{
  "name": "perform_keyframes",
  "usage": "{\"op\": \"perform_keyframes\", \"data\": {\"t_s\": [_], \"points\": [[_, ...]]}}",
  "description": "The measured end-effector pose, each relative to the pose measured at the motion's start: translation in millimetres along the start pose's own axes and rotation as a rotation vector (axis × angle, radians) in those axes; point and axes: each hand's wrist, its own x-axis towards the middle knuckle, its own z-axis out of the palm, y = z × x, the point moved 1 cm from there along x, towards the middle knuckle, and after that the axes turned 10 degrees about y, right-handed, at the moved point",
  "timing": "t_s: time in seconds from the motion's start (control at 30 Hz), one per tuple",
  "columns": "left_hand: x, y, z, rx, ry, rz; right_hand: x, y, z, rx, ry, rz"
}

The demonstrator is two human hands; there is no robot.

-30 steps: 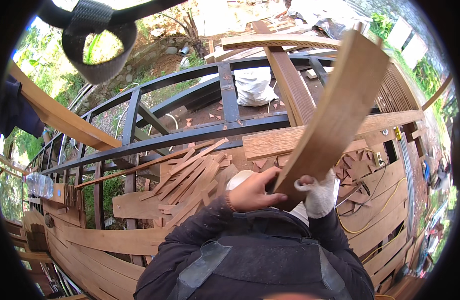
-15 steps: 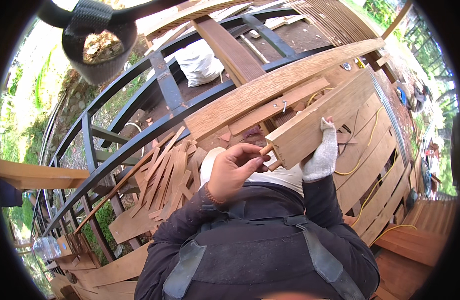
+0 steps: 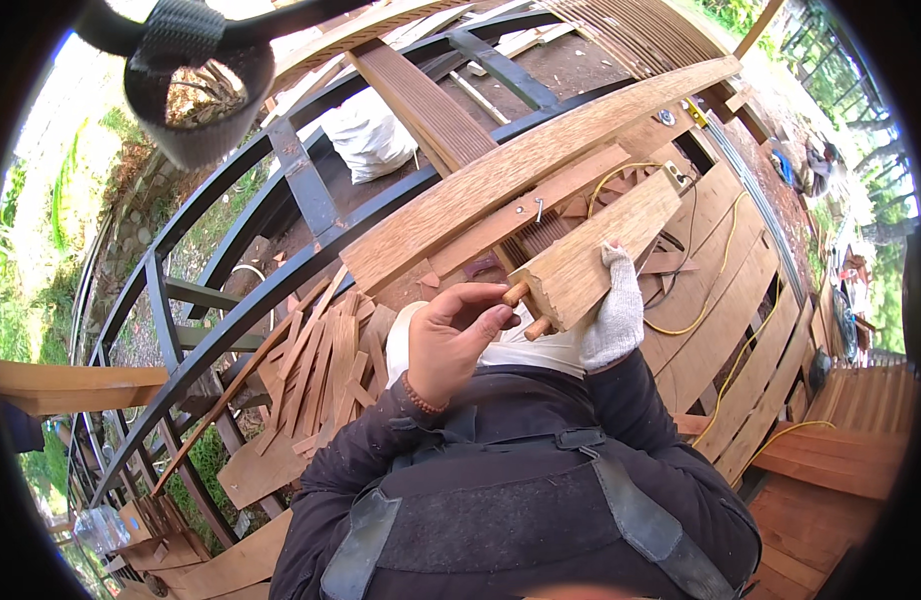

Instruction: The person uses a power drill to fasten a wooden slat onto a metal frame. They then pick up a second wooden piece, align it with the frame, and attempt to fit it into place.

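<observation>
My right hand (image 3: 618, 312), in a white knitted glove, grips a light wooden block (image 3: 599, 256) from its right side and underneath. Two round dowels stick out of the block's near end. On the upper dowel (image 3: 517, 293) the fingers of my bare left hand (image 3: 446, 338) are pinched, with a beaded bracelet at the wrist. The lower dowel (image 3: 538, 329) projects a little below, untouched. The block is held over my lap, tilted with its far end up to the right. My right fingertips under the block are hidden.
A long thick plank (image 3: 541, 165) crosses in front, on a dark metal frame (image 3: 311, 190). Thin wood offcuts (image 3: 316, 365) pile up at left. A yellow cord (image 3: 686, 328) runs over boards (image 3: 726, 260) at right. A white sack (image 3: 369, 138) lies beyond the frame.
The block has turned in my hands, so its long side looks shorter and its far end has swung left. My left fingers stay on the upper dowel. The whole view has shifted slightly.
</observation>
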Motion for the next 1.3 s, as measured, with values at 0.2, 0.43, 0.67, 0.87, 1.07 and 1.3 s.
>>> {"op": "perform_keyframes", "data": {"t_s": [0.2,0.43,0.67,0.87,1.07,1.3], "points": [[3.0,0.0,-0.8,0.156,-0.083,-0.058,32.9,-4.3,-42.8,-0.002,-0.077,0.007],[-17.6,3.6,-64.8,0.226,-0.268,-0.286,111.1,-80.7,-195.3,-0.476,0.347,-0.325],[-6.4,29.2,-81.5,0.204,-0.391,-0.374,119.7,12.7,-417.5,-0.473,0.876,-0.208],[32.7,74.7,-12.9,0.205,-0.933,-0.093,78.5,89.1,-501.2,-0.343,0.909,0.045],[49.9,132.8,118.8,0.338,-1.376,0.394,72.3,91.2,-610.4,-1.529,0.943,0.459],[21.4,151.4,154.6,0.130,-1.163,0.627,64.6,42.3,-396.7,-1.486,1.171,0.355]]}}
